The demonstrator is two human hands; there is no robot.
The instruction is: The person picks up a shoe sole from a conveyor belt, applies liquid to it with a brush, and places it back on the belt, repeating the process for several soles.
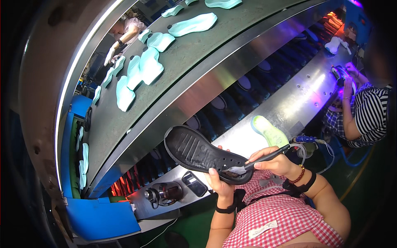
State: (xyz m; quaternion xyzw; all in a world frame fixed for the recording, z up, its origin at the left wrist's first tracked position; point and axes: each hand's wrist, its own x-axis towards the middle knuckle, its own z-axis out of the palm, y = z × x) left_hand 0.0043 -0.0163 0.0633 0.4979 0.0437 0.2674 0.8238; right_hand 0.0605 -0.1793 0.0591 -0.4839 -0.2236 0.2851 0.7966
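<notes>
Head view: at centre, a sole (192, 149) sloping lengthwise down rightward is gripped by the left hand (222, 183), its lower end met by a brush (268, 156) pinched in the right hand (279, 165).

We are seeing a black, foot-shaped shoe sole (192, 149) and a slim, black-handled brush-like tool (269, 156) with a whitish tip. A pale yellow-green, foot-shaped piece (269, 130) is glowing by the near edge of our long silver metal bench (298, 101). Mint-green, curved pieces (151, 66) are contrasting with the dark grey conveyor belt (182, 56); we are wearing a red-and-white checked fabric garment (285, 221).
</notes>
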